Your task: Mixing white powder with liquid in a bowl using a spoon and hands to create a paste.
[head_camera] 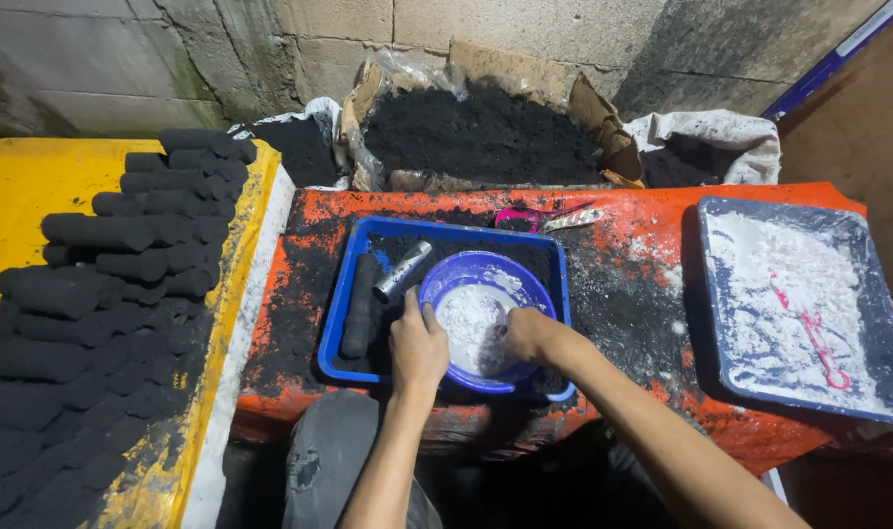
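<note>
Your left hand [417, 348] rests on the near left rim of the blue bowl [486, 318], fingers curled over the edge and gripping it; your right hand [527, 333] reaches into the bowl from the right, fingers bent down into the white powder [468, 321], and you cannot tell whether they pinch anything. The bowl sits inside a blue tray [353, 274] on the orange table [642, 235], well dusted with black powder; just left of your left hand lie a black roll [360, 306] and a metal tube [402, 270], close enough to crowd that side. Behind the tray lies a pink scoop [530, 216]; further back stands a box of black powder [481, 132]. To your right sits a grey tray [863, 294] of white powder; to your left, stacked black rolls [123, 264] cover a yellow surface [25, 186].
</note>
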